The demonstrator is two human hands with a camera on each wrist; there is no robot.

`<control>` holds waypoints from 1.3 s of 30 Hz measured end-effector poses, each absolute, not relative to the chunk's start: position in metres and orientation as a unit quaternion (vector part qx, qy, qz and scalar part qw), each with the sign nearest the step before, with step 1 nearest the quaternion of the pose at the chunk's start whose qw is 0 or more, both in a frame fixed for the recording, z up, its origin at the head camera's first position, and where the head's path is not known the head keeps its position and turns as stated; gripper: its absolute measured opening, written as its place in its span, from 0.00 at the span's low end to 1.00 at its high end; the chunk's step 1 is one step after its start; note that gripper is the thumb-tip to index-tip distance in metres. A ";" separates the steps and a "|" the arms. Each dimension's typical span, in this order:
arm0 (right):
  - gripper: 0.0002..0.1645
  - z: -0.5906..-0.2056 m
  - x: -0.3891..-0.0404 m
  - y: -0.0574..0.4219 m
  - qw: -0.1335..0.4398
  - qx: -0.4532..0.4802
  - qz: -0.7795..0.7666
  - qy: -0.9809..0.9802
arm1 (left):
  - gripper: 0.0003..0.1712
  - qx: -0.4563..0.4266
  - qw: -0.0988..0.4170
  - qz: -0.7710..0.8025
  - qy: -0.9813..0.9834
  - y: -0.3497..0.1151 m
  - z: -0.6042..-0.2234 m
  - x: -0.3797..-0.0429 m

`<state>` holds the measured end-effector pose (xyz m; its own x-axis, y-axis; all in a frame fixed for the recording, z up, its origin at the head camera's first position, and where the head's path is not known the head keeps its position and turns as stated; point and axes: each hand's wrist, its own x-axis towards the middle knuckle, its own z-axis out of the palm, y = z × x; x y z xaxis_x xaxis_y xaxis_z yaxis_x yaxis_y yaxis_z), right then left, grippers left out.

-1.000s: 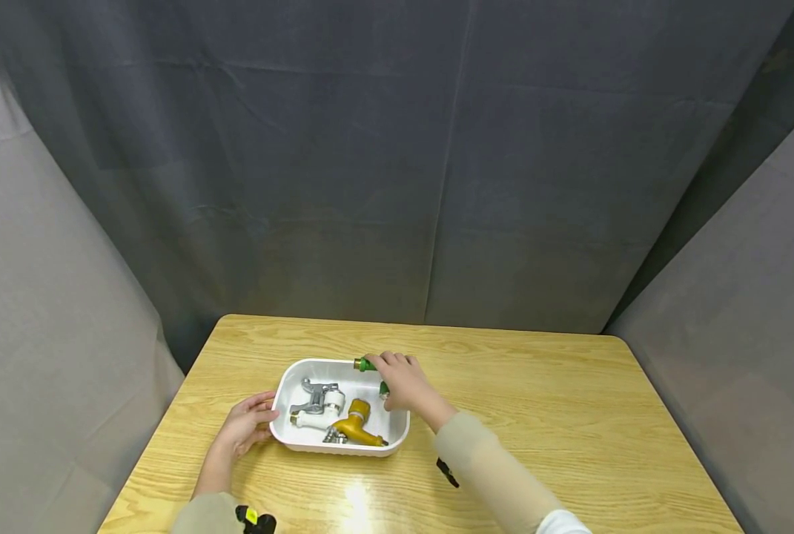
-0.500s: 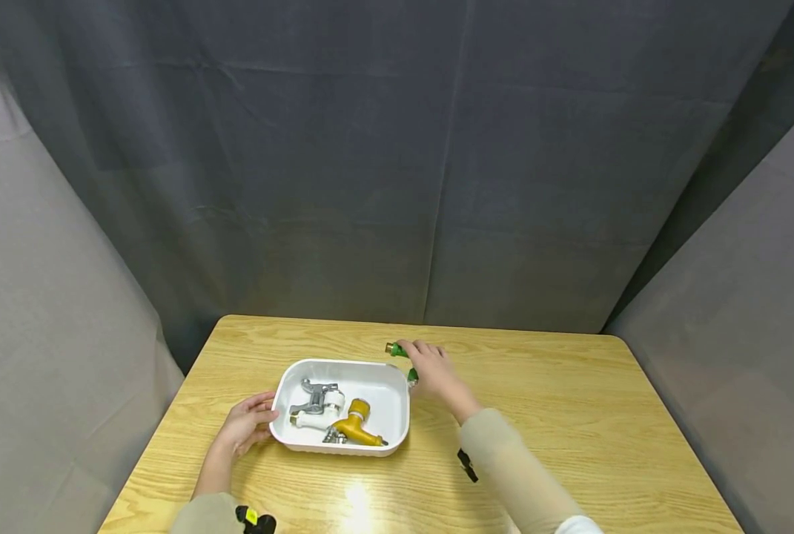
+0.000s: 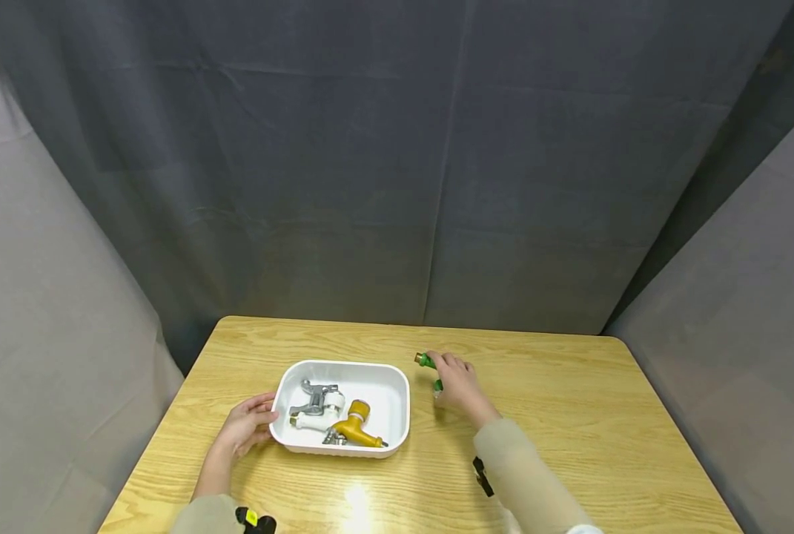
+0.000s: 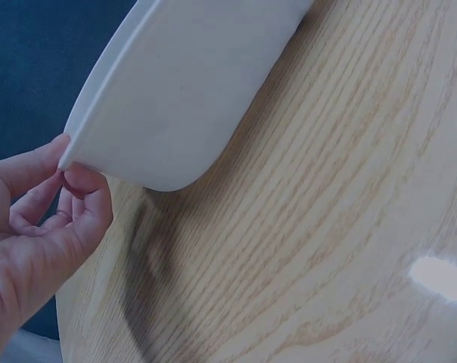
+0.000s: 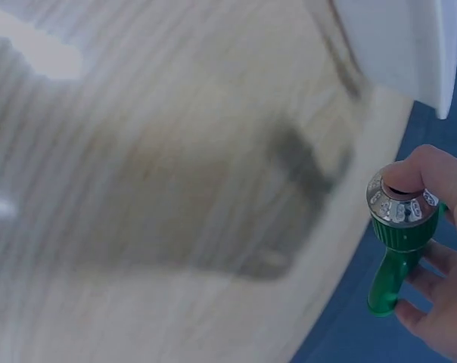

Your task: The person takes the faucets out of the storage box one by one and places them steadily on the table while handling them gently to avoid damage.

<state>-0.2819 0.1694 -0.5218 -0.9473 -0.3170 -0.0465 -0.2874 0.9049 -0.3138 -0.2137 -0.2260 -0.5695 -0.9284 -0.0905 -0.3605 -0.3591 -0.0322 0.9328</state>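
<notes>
Head view: the right hand point(image 3: 462, 387) grips the green tap point(image 3: 427, 361) above the desk point(image 3: 570, 423), right of the tray point(image 3: 379, 380) and apart from it. The left hand point(image 3: 242, 428) pinches the tray's left rim. Inside the tray, a grey tap point(image 3: 316, 399) lies beside a white tap point(image 3: 315, 422), with a yellow tap point(image 3: 355, 428) to their right.
</notes>
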 end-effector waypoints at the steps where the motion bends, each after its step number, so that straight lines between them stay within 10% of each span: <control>1: 0.53 -0.524 -0.281 0.171 0.051 -0.151 -0.155 0.975 | 0.30 -0.160 0.098 0.700 0.689 -0.226 -0.570 -0.214; 39: 0.54 -0.564 -0.272 0.177 0.115 -0.117 -0.181 0.970 | 0.29 -0.165 0.092 0.704 0.685 -0.223 -0.565 -0.211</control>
